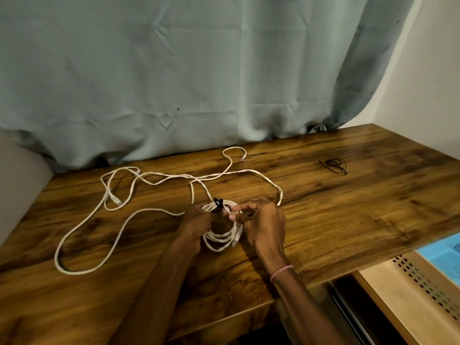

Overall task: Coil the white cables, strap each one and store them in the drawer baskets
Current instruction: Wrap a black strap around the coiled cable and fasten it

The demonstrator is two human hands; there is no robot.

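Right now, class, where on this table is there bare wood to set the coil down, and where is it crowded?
Bare wood: the table's right half, between the right hand, the spare black strap and the open drawer; also the near-left corner, below the loose white cables. Crowded: left and middle, where those cables sprawl beside the left hand and coiled cable.

We see a white coil bound at its top by a black strap. Loose white cables sprawl left and behind it
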